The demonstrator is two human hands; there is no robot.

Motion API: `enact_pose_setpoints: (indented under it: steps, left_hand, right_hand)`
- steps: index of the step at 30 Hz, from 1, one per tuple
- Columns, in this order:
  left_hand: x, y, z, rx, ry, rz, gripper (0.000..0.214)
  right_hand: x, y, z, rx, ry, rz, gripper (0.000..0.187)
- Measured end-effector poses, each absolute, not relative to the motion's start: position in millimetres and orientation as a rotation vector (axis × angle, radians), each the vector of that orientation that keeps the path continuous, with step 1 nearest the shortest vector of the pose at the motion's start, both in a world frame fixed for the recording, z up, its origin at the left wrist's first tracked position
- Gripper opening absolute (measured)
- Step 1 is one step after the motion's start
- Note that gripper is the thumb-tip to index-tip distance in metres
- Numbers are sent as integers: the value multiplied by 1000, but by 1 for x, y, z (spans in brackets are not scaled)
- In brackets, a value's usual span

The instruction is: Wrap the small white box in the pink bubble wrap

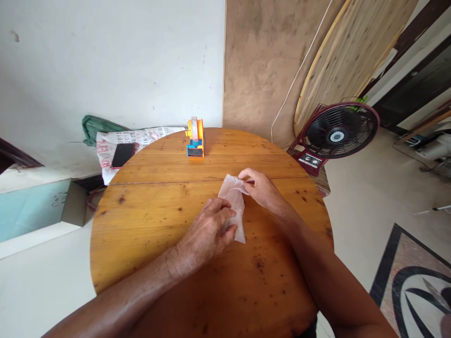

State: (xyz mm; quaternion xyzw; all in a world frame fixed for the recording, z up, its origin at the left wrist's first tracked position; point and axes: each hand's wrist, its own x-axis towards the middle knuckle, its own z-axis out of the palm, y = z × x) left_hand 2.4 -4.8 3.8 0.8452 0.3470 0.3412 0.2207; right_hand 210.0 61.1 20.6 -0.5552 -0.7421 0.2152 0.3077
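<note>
A black smartphone lies on a printed white bag beside the round, knotty wooden table; an orange-and-blue plastic tape dispenser stands near the far edge, and a crinkled translucent strip of wrap is mid-table. The left hand, palm down, curls over the wrap's lower left side; whether it grips cannot be told. The right hand pinches the upper right corner. The table spreads wide left of the hands; a fan stands beyond the far right edge.

Can pass over the wooden table left of the left hand, but meets a tape dispenser farther back.
</note>
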Motion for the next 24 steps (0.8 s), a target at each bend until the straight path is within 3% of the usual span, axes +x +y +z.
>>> enact_pose_setpoints:
  steps: [5, 12, 24]
  left_hand:
    - [2, -5, 5, 2334, 964, 932, 18]
    - [1, -6, 7, 2340, 963, 912, 17]
    - [2, -7, 8, 2345, 970, 902, 15]
  right_hand:
    - [211, 62, 19, -1420, -2054, 534, 36]
    - [211, 62, 23, -1428, -2058, 444, 19]
    - [209, 67, 15, -1542, -1692, 645, 12]
